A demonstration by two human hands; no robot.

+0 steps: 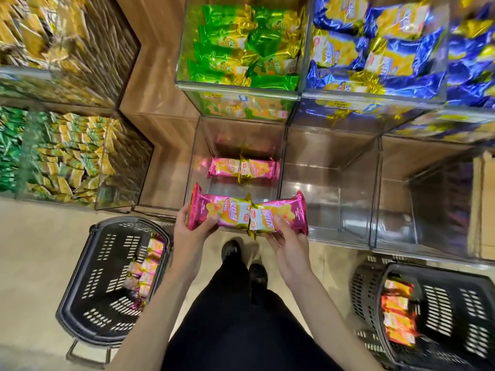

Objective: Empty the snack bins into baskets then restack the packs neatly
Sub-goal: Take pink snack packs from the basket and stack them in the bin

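Gripping the left pack (211, 210) in the left hand (192, 234), thumb over its pink face and fingers curled beneath, and gripping the right pack (286, 212) in the right hand (288, 245) the same way, holding the two end to end just above the front edge of the clear bin (198, 156), gold crimped ends meeting in the middle. Probably lining the pair up before laying it down, copying the bin packs (242, 168) already lying end to end along the back edge of the bin floor, so judging this to be restacking, not emptying. Holding both faces up and level, likely for a flat, tidy row. Standing between the left basket (80, 277), with more basket packs (146, 269) in pink heaped against its right wall and waiting their turn, and the right basket (442, 303), carrying orange packs (399, 314) along its left wall
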